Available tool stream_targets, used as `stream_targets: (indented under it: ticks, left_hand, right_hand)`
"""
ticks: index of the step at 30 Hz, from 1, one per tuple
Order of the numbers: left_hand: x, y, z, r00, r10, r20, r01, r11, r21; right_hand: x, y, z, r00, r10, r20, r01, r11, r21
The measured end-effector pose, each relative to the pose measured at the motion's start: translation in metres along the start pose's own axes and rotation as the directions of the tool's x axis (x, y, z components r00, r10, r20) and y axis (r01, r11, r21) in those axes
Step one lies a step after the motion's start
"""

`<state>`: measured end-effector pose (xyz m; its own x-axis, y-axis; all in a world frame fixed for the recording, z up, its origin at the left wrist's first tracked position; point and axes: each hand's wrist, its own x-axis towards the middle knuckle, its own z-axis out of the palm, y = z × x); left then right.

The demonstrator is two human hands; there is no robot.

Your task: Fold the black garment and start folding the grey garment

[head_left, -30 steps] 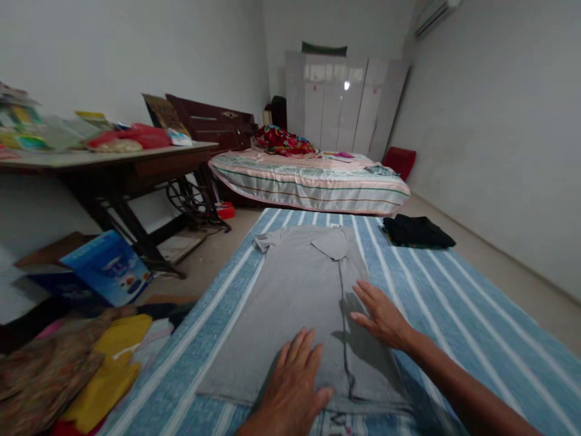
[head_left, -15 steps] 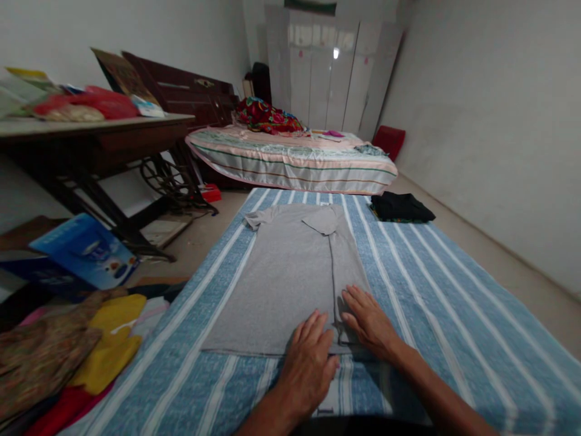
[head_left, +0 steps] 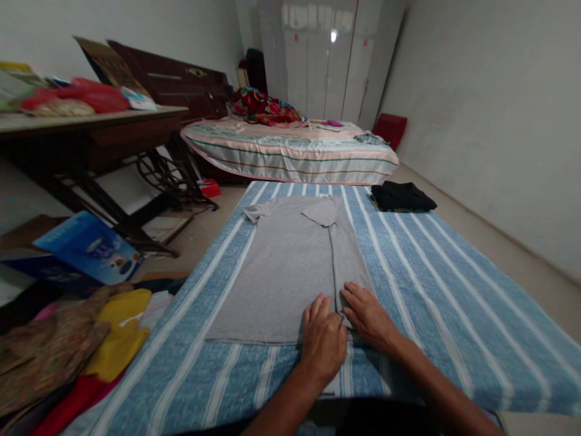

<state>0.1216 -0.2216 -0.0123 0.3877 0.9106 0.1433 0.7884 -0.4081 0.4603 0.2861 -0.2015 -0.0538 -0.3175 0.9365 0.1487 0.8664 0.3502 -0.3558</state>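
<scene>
A grey T-shirt [head_left: 290,260] lies flat on a blue and white striped sheet [head_left: 436,266], its right side folded inward along a lengthwise crease. My left hand [head_left: 323,339] rests palm down on the shirt's near hem, fingers stretched out and close together. My right hand [head_left: 368,316] lies flat beside it, just right of the crease, fingers extended. The two hands nearly touch at the hem. Neither hand holds anything.
A folded black garment [head_left: 399,197] sits at the sheet's far right corner. A low bed [head_left: 290,151] with a striped cover stands beyond. At left are a dark table [head_left: 91,130], a blue box [head_left: 88,248] and a heap of coloured clothes [head_left: 68,345].
Both hands slid back along the shirt toward its near hem and drew closer together. The view tilted down and shifted slightly.
</scene>
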Motion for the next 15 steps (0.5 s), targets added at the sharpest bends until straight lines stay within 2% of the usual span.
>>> stream_targets:
  ticks: [10,15]
  left_hand:
    - [-0.007,-0.005,0.01,0.995,0.033,-0.096,-0.034,0.999,-0.006]
    - [-0.011,-0.006,0.005,0.997,0.045,-0.059,-0.044,0.999,0.009]
  right_hand:
    - [-0.003,-0.007,-0.006,0.999,0.029,0.021,-0.029,1.0,-0.001]
    - [-0.003,-0.012,-0.009,0.999,0.029,0.013,-0.029,0.999,-0.032]
